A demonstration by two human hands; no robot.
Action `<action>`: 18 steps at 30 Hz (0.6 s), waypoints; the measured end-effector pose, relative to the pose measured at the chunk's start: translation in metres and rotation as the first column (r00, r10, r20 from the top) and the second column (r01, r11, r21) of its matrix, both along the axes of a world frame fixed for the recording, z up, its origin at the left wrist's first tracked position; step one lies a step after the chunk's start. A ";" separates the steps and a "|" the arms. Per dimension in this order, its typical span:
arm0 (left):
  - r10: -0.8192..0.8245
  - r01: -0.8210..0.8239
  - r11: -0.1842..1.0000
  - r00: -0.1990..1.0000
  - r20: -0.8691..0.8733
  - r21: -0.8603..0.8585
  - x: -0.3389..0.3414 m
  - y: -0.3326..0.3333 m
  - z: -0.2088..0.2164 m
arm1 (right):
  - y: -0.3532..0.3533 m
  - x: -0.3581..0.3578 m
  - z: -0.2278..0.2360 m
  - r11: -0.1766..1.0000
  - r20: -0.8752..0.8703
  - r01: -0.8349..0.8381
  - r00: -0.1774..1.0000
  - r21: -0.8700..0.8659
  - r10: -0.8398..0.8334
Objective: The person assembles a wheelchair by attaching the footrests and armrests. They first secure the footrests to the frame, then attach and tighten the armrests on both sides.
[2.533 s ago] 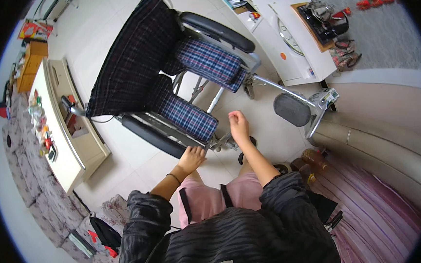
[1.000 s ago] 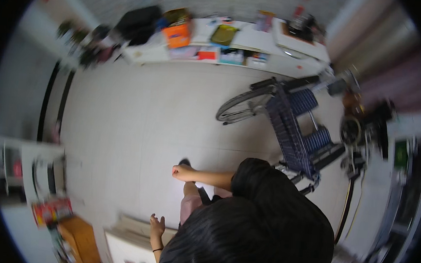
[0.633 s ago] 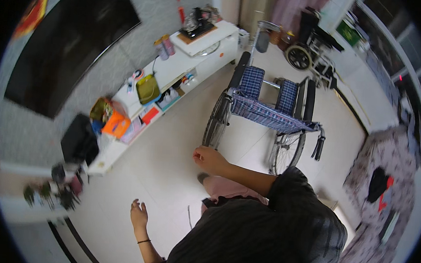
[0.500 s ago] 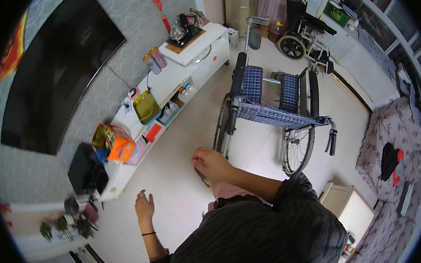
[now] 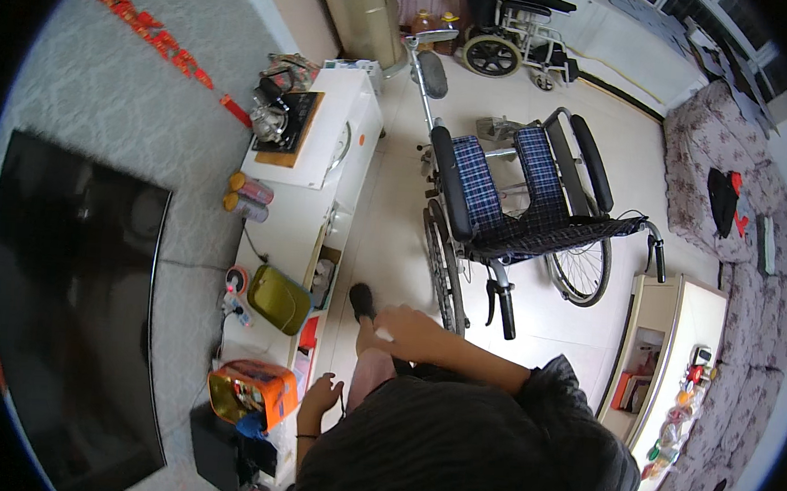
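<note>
Left hand (image 5: 319,395) low in view, fingers loosely spread, slightly bent, thumb apart; black band (image 5: 307,436) round that wrist. Nearest thing was the white cabinet (image 5: 285,233), with an orange bag (image 5: 284,387) at its near end. Right hand (image 5: 403,332) in front of the body, fingers curled in; could not tell whether they were pinching anything.

Wheelchair (image 5: 543,188) stood upright on the floor (image 5: 386,218) ahead and to the right, plaid seat, push handles toward the person. Its left wheel (image 5: 442,263) ended just beside the right forearm in view; contact could not be told. Footrest pad (image 5: 433,73) stuck out at the far left.

Second wheelchair (image 5: 493,56) was well apart, at the far wall. Cabinet also held a green tray (image 5: 278,299) and two cans (image 5: 248,208). TV (image 5: 78,315) on the left. On the right, a cream table (image 5: 669,356) with small items on top, beside a flowered sofa (image 5: 753,330).
</note>
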State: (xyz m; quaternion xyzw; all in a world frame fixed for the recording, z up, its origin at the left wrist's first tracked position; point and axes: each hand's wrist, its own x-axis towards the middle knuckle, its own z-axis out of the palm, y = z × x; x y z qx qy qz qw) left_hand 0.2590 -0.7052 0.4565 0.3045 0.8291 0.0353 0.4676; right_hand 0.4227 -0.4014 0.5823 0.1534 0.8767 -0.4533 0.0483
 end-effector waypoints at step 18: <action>-0.573 0.498 0.786 0.810 0.126 0.366 -0.223 0.496 -0.066 | 0.230 -0.109 -0.123 0.173 -0.094 0.982 0.165 -0.079 -0.982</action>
